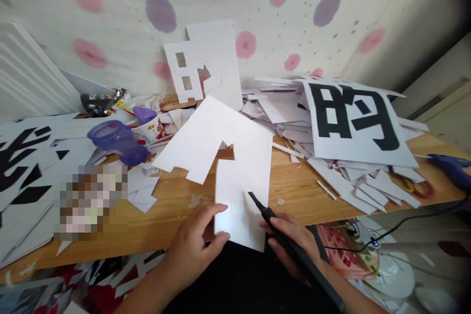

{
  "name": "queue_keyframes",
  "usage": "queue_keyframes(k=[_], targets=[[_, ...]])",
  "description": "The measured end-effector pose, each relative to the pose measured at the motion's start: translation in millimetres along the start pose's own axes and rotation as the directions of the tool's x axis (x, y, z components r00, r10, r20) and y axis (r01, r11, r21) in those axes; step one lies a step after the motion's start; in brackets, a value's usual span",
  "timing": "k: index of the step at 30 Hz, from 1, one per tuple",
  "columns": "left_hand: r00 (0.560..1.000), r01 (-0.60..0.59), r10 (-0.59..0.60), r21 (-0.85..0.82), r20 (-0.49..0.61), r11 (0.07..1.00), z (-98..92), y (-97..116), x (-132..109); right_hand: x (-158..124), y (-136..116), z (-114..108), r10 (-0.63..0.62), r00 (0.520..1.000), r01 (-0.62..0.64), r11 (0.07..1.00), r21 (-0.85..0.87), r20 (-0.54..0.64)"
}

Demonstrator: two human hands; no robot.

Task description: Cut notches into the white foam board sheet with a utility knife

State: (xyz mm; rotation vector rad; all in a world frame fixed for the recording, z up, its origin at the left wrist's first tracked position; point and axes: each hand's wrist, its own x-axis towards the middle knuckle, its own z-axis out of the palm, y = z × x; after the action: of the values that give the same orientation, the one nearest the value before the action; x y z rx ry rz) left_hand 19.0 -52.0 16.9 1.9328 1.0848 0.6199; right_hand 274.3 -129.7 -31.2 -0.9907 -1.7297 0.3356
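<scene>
The white sheet, a stiff cut-out panel with a notch taken from its middle, lies on the wooden surface with its near end hanging over the front edge toward the person. The left hand takes that near-left corner in a pinching grip, thumb on top and fingers curled at the edge beneath. The right hand has its grip wrapped tight round a black knife, whose tip touches the sheet just right of a thin line already scored there.

A clean cut here seems to call for a low blade angle, light pressure along the line, and the left fingers staying well to the side of the blade's path. Since the near end has no support beneath it, pressing the panel flat farther up the surface would probably steady it better. Whether the blade has gone through the sheet or only rests on it is hard to tell from this angle.

White offcuts lie heaped to the right, with a purple cup tipped on its side at the left.
</scene>
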Motion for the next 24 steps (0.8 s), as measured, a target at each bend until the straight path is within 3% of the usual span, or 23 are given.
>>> queue_keyframes(k=[2,6,10,12,15,18,20,22,24], targets=[[1.000,0.003,-0.002,0.015,-0.024,1.000,-4.1,-4,5,3,1,0,-0.003,0.999,0.001,0.999,0.044,0.042],[0.972,0.153,-0.174,-0.136,-0.156,0.979,-16.9,-23,10,3,-2,-5,0.080,0.996,-0.083,0.993,0.085,0.035],[0.909,0.206,-0.327,-0.402,-0.260,0.892,-41.7,-41,15,-4,-7,-15,0.205,0.973,-0.198,0.978,0.073,-0.110],[0.886,0.228,-0.397,-0.519,-0.241,0.824,-54.6,-46,18,-4,-9,-20,0.270,0.943,-0.256,0.962,0.094,-0.197],[0.891,0.276,-0.418,-0.523,-0.175,0.807,-67.0,-52,26,2,-10,-24,0.311,0.897,-0.285,0.950,0.127,-0.314],[0.928,0.263,-0.331,-0.332,-0.168,0.906,-72.0,-58,36,9,-8,-21,0.335,0.876,-0.314,0.942,0.116,-0.348],[0.969,0.165,-0.170,-0.043,-0.179,0.985,-74.4,-60,42,11,-5,-18,0.380,0.854,-0.366,0.924,0.107,-0.355],[0.976,0.002,0.058,0.279,-0.209,0.960,-75.7,-58,47,10,-1,-15,0.406,0.835,-0.392,0.913,0.118,-0.372],[0.949,-0.132,0.253,0.491,-0.188,0.861,-73.2,-52,50,10,5,-13,0.418,0.829,-0.404,0.907,0.120,-0.372]])
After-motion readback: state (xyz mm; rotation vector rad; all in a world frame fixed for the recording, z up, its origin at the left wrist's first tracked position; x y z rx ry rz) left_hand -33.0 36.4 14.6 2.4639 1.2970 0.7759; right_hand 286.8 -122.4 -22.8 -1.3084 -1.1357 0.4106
